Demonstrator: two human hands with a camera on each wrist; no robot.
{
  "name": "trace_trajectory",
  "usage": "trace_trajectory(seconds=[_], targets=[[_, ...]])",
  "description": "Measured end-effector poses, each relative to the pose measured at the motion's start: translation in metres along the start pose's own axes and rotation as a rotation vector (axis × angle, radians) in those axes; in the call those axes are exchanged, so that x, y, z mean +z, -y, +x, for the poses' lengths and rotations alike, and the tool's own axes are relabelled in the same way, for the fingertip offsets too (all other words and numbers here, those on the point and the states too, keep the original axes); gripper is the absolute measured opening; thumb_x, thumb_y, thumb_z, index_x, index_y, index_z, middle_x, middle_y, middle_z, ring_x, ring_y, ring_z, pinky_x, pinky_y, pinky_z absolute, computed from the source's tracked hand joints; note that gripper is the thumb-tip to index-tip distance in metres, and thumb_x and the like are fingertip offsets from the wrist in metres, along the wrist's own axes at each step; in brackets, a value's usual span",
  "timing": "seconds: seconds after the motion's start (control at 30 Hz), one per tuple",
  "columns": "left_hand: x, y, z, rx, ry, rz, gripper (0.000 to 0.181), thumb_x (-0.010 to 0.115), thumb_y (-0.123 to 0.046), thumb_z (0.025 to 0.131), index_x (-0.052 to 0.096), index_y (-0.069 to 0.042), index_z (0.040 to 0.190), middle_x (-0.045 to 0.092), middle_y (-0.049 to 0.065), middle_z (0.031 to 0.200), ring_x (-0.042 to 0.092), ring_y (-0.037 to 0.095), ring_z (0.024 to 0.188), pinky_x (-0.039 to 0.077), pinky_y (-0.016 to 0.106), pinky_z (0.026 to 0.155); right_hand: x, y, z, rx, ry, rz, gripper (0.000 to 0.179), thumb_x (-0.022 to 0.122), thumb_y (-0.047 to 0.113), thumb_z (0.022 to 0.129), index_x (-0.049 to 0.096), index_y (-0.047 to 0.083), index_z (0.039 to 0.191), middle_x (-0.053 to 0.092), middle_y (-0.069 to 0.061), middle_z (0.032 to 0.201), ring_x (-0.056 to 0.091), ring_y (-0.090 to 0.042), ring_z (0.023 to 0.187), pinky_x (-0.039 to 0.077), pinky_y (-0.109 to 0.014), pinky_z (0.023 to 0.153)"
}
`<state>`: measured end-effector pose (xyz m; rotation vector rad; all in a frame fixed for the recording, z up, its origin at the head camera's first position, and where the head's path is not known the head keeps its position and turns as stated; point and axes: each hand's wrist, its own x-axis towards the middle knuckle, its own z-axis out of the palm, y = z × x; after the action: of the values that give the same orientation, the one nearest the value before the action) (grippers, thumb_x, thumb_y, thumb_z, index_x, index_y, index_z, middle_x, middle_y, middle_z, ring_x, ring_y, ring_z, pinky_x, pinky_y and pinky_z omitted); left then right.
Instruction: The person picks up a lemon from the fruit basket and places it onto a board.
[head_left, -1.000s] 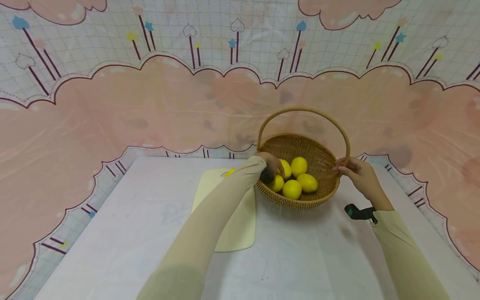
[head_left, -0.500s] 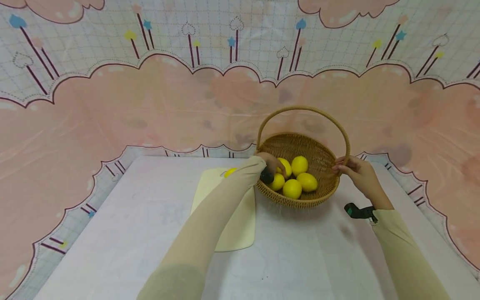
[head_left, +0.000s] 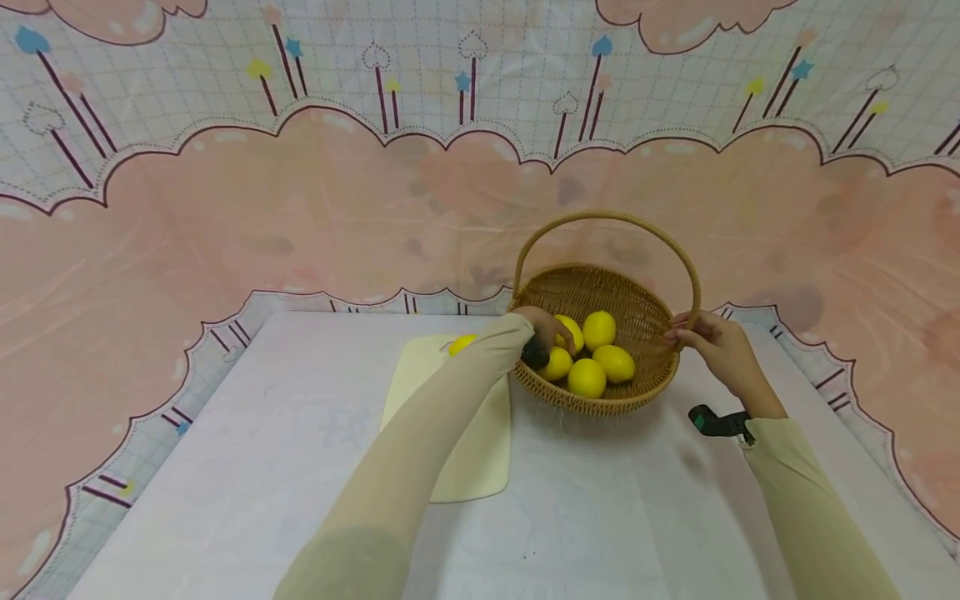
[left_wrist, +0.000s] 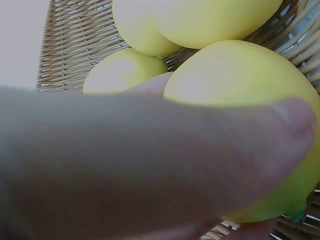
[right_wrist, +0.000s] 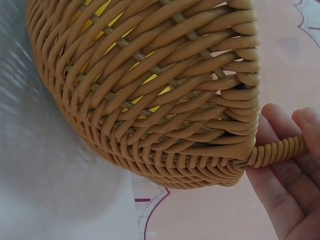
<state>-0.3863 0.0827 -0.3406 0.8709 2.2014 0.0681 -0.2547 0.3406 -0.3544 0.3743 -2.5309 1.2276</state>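
Observation:
A wicker basket (head_left: 592, 406) with an arched handle (head_left: 608, 216) stands tilted toward me, with several yellow lemons (head_left: 614, 364) inside. My left hand (head_left: 547, 325) reaches over its left rim and grips a lemon (left_wrist: 235, 70) among the others. In the left wrist view the thumb lies across that lemon, and a fingertip shows beneath it; most of the fingers are hidden. On the right side, my right hand (head_left: 716, 343) holds the foot of the handle (right_wrist: 277, 152) where it meets the rim, with fingers and thumb around it.
Left of the basket, a cream cutting board (head_left: 472, 467) lies on the white table (head_left: 247, 467). Another yellow lemon (head_left: 461, 344) on the board is partly hidden by my left sleeve. A patterned pink cloth (head_left: 337, 217) hangs behind the table.
Two lemons at the front left of the basket have shifted very slightly to the right beside my left hand. My right hand and the basket stay in place.

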Motion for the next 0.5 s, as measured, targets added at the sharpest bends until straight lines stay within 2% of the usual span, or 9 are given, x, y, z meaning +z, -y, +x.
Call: trace_trajectory(seconds=[0.27,0.5], targets=[[0.0025,0.0,-0.0031,0.001,-0.03,0.043,0.054,0.044,0.003,0.094,0.047,-0.028,0.137,0.021,0.007,0.156,0.029,0.017,0.129,0.031,0.021,0.067,-0.0001,0.0005,0.0016,0.0,-0.007,-0.002,0.025,0.053,0.009,0.095,0.058,-0.009,0.112,0.062,0.027,0.085,0.062,0.01,0.079,0.05,-0.007,0.071],[0.006,-0.0004,-0.0027,-0.026,-0.075,-0.002,0.054,0.043,0.006,0.093,0.052,-0.027,0.134,0.021,0.006,0.156,0.03,0.017,0.128,0.024,0.02,0.057,0.0008,0.0012,0.0009,0.002,-0.003,0.01,0.025,0.053,0.008,0.095,0.058,-0.01,0.111,0.063,0.024,0.086,0.063,0.008,0.078,0.052,-0.009,0.07]])
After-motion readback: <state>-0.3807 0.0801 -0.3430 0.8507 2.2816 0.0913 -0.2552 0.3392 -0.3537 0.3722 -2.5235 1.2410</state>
